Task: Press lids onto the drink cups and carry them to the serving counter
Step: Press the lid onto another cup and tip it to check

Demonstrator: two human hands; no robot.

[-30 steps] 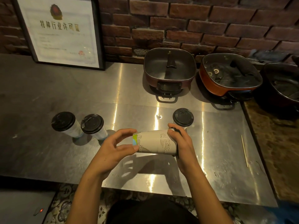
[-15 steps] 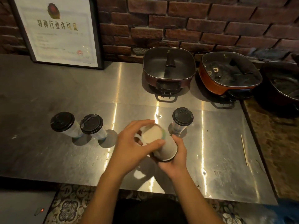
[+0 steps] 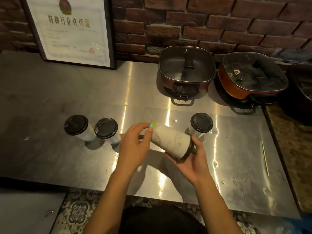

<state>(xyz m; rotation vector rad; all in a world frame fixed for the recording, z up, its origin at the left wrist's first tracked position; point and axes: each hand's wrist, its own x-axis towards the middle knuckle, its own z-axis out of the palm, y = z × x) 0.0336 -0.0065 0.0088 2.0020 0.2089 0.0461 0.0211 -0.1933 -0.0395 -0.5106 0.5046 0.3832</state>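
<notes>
Lying tilted above the steel counter (image 3: 236, 166), the lidded paper cup (image 3: 170, 141) is being gripped by both hands, left hand (image 3: 135, 149) at its base, right hand (image 3: 194, 161) at its black lid, while three capped cups are standing at ten, eleven and one o'clock.

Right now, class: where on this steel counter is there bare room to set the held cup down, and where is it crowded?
Free: the wide steel counter between the framed certificate and the two lidded cups; also the strip between the single lidded cup and the skewer. Crowded: the back right, where the hotpots stand.
</notes>
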